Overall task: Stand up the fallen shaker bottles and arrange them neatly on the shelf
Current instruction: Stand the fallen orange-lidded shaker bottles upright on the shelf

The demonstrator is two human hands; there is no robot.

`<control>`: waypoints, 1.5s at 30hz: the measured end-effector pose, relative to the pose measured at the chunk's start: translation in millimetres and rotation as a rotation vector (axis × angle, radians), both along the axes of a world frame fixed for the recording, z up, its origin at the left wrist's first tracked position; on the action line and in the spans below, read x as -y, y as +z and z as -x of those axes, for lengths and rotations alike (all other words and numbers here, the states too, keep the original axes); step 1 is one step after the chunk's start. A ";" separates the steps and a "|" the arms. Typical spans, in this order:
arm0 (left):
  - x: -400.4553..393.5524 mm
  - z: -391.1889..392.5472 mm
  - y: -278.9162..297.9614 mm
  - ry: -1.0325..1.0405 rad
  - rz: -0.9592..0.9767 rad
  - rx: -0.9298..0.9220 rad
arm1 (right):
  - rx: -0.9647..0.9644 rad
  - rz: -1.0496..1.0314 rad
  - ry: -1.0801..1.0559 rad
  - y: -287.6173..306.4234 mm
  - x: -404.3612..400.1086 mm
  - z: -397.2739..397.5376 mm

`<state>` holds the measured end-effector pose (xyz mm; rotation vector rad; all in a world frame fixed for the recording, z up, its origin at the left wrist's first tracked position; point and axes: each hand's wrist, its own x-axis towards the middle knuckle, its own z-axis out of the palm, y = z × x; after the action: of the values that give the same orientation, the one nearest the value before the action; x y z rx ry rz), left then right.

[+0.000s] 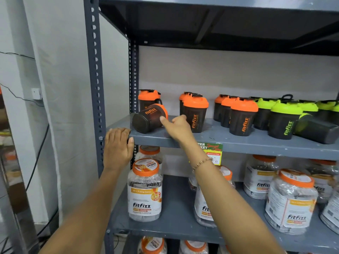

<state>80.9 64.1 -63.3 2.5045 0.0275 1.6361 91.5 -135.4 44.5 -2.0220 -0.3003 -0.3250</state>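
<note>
**Tipped orange shaker at the shelf's left end**

I'm seeing the right hand [177, 125] reaching in, index finger touching the fallen orange-lid shaker bottle [149, 118], other fingers curled, not gripping anything. That bottle is lying on its side at the left end of the grey shelf [238, 142], base toward me. The left hand [118, 145] is resting flat on the shelf's front corner. A green-lid shaker [315, 130] is lying tipped far right.
</note>
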 end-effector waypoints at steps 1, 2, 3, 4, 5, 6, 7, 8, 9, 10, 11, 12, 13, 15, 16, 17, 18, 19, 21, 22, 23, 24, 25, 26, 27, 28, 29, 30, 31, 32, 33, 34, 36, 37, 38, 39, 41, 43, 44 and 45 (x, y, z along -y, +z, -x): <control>-0.7 0.4 0.2 0.000 -0.002 -0.005 | -0.090 -0.066 0.017 6.0 -10.3 -3.1; -1.1 0.6 0.4 0.000 -0.005 -0.011 | -0.170 -0.125 0.030 12.7 -18.7 -5.4; -1.6 0.5 0.4 -0.001 -0.007 -0.015 | -0.230 -0.166 0.036 17.6 -25.8 -10.5; -1.9 0.1 0.3 -0.003 -0.007 -0.018 | -0.271 -0.180 0.035 22.6 -31.2 -13.1; -2.2 -0.1 0.0 -0.005 -0.004 -0.022 | -0.303 -0.172 0.036 26.7 -36.5 -17.6; -2.3 -0.4 -0.1 -0.007 -0.001 -0.024 | -0.325 -0.158 0.042 30.7 -41.1 -20.5; -2.4 -0.8 -0.5 -0.008 0.000 -0.023 | -0.336 -0.139 0.040 33.6 -45.7 -25.2; -2.8 -1.0 -0.8 -0.010 -0.003 -0.021 | -0.341 -0.119 0.030 36.8 -49.4 -27.9; -3.4 -1.0 -1.4 -0.012 -0.008 -0.020 | -0.349 -0.101 0.017 40.0 -52.4 -31.6; -4.3 -1.1 -1.8 -0.014 -0.014 -0.020 | -0.357 -0.092 0.014 42.7 -54.6 -34.3; -5.4 -1.1 -1.7 -0.017 -0.022 -0.019 | -0.362 -0.082 0.012 45.8 -55.5 -35.4; -6.5 -1.3 -1.2 -0.019 -0.031 -0.019 | -0.368 -0.070 0.009 47.9 -55.6 -36.3; -7.6 -1.3 -1.3 -0.019 -0.040 -0.019 | -0.376 -0.065 0.010 48.7 -55.9 -36.3; -8.7 -1.6 -1.4 -0.016 -0.050 -0.020 | -0.391 -0.094 0.024 47.4 -56.8 -35.7; -8.6 -1.8 -1.1 -0.015 -0.049 -0.021 | -0.391 -0.128 0.043 45.9 -57.1 -35.6; -8.3 -2.2 -1.5 -0.014 -0.046 -0.025 | -0.380 -0.155 0.058 43.6 -57.3 -36.6; -7.9 -2.6 -2.2 -0.013 -0.040 -0.030 | -0.365 -0.177 0.071 41.1 -57.3 -39.2; -7.5 -3.1 -2.5 -0.012 -0.031 -0.031 | -0.334 -0.201 0.085 39.0 -56.7 -38.9; -6.9 -3.6 -2.6 -0.015 -0.015 -0.026 | -0.234 -0.254 0.100 33.1 -55.0 -39.0; -7.0 -3.8 -2.9 -0.020 -0.016 -0.024 | -0.168 -0.262 0.090 30.4 -54.4 -38.8; -7.2 -4.0 -3.4 -0.023 -0.022 -0.017 | -0.091 -0.248 0.068 28.2 -54.8 -38.7; -7.8 -4.2 -3.4 -0.026 -0.029 -0.010 | -0.023 -0.237 0.044 26.2 -55.8 -38.0; -8.9 -4.4 -3.4 -0.029 -0.036 -0.005 | 0.019 -0.237 0.028 24.2 -58.1 -37.2; -10.1 -4.7 -3.5 -0.032 -0.044 -0.002 | 0.041 -0.242 0.022 21.8 -60.5 -37.4; -11.1 -4.9 -3.6 -0.034 -0.052 0.000 | 0.050 -0.244 0.012 19.1 -62.8 -37.8; -11.6 -4.8 -3.6 -0.034 -0.059 0.002 | 0.066 -0.241 0.003 16.4 -64.8 -38.4; -11.7 -4.6 -3.4 -0.033 -0.062 0.005 | 0.086 -0.230 -0.003 14.3 -66.5 -37.6; -11.5 -4.3 -3.4 -0.035 -0.062 0.006 | 0.102 -0.219 -0.002 13.0 -67.6 -37.0; -11.4 -3.8 -3.5 -0.036 -0.061 0.006 | 0.113 -0.206 0.004 12.3 -68.6 -37.1; -11.1 -3.6 -3.3 -0.035 -0.060 0.005 | 0.125 -0.185 0.011 12.1 -70.2 -38.1; -10.8 -3.6 -3.3 -0.032 -0.059 0.001 | 0.134 -0.154 0.017 12.1 -71.5 -39.2; -10.7 -3.8 -3.2 -0.029 -0.057 -0.005 | 0.139 -0.118 0.025 11.7 -72.7 -40.4; -10.5 -3.9 -3.2 -0.033 -0.053 -0.017 | 0.103 -0.052 0.062 8.8 -72.2 -44.1; -10.7 -4.0 -3.5 -0.038 -0.053 -0.019 | 0.056 -0.026 0.097 6.8 -71.1 -45.8; -11.0 -3.8 -3.5 -0.040 -0.057 -0.017 | 0.006 -0.001 0.134 4.1 -70.1 -47.7; -11.6 -3.6 -3.2 -0.040 -0.062 -0.015 | -0.036 0.026 0.160 1.4 -68.7 -49.8; -12.2 -3.1 -2.6 -0.038 -0.066 -0.016 | -0.070 0.062 0.155 -1.9 -66.1 -53.3; -11.7 -2.3 -1.9 -0.032 -0.064 -0.020 | -0.074 0.052 0.133 -2.2 -65.8 -51.6; -11.3 -2.1 -1.8 -0.031 -0.064 -0.024 | -0.072 0.042 0.127 -2.1 -65.8 -49.9; -11.1 -2.0 -1.9 -0.030 -0.066 -0.028 | -0.066 0.034 0.120 -2.0 -65.6 -48.0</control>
<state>82.9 75.2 -65.3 2.5628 -0.0615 1.6164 139.6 -69.8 42.5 -2.0335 -0.3856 -0.1789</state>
